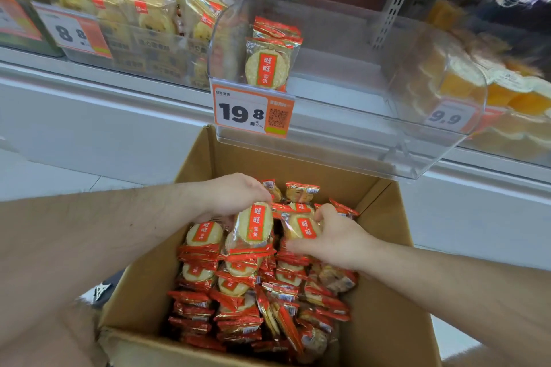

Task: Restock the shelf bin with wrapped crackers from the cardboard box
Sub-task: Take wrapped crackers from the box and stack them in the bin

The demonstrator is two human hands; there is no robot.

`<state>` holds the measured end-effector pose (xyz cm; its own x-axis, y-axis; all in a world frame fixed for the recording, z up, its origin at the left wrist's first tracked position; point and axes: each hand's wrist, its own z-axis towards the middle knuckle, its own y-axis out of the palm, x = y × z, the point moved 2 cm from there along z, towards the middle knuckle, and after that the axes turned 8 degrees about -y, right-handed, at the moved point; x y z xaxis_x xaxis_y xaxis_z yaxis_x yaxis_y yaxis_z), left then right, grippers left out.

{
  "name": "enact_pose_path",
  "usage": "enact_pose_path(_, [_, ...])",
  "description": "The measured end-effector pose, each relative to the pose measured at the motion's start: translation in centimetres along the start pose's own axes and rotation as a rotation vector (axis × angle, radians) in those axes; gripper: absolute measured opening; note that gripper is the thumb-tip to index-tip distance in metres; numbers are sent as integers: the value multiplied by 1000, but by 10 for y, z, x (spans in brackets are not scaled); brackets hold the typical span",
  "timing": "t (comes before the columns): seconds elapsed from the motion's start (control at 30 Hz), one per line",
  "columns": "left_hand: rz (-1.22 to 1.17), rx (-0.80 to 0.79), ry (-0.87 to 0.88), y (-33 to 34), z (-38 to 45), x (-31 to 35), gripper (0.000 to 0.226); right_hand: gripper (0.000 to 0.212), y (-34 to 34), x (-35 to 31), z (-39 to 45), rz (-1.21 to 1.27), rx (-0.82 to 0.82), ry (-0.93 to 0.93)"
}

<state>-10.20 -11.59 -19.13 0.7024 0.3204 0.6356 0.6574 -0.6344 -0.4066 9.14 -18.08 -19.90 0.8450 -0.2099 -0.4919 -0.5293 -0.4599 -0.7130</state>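
Observation:
An open cardboard box (384, 247) below the shelf holds several red-and-clear wrapped crackers (238, 292). My left hand (232, 194) grips the top of a stack of wrapped crackers (253, 229) standing upright in the box. To its right, my right hand (334, 238) holds another wrapped cracker (301, 226) at its side. Above the box, a clear plastic shelf bin (343, 116) carries a 19.8 price tag (253, 112). A few wrapped crackers (268, 62) lean in the bin's left front corner; the remainder of the bin is bare.
Neighbouring clear bins hold other snacks: yellow wrapped cakes (155, 9) on the left with an 8.8 tag, orange-yellow packs (507, 89) on the right with a 9.9 tag. A white shelf ledge (104, 83) runs under the bins. White floor tiles (59, 179) lie beside the box.

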Motion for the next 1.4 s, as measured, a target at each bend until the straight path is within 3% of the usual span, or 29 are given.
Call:
enact_pose_path(0.13, [-282,-94,-4,6,-15,15,48,88,-13,-25,-36,20,167,-186])
enact_pose_path(0.23, [-335,-144,92,7,-31,29,43,92,-17,-33,-44,-34,244,-249])
enact_pose_path(0.3, [-258,-97,176,6,-42,36,21,92,-22,-39,-48,-32,294,-270])
enact_pose_path(0.53, [-186,108,389,-15,-67,52,43,83,-47,-45,-52,227,386,-313])
enact_pose_path(0.63, [-109,109,472,-23,-75,57,55,79,-58,-45,-45,474,286,-333])
enact_pose_path(0.73, [-107,55,499,-28,-81,61,63,49,-68,-50,-50,654,149,-414])
enact_pose_path(0.83, [-165,46,551,-30,-87,66,66,50,-79,-56,-59,768,77,-425])
enact_pose_path(0.9, [-260,157,661,-37,-92,71,60,57,-93,-62,-67,822,98,-442])
enact_pose_path(1.03, [-352,740,856,-64,-102,75,25,51,-146,-83,-84,832,444,-534])
enact_pose_path(1.1, [-343,947,821,-75,-100,72,25,41,-169,-97,-81,792,575,-571])
enact_pose_path(1.2, [-394,1047,671,-83,-86,68,41,35,-188,-114,-46,747,589,-518])
enact_pose_path(1.4, [-641,886,408,-81,-60,65,48,43,-182,-140,43,510,458,-354])
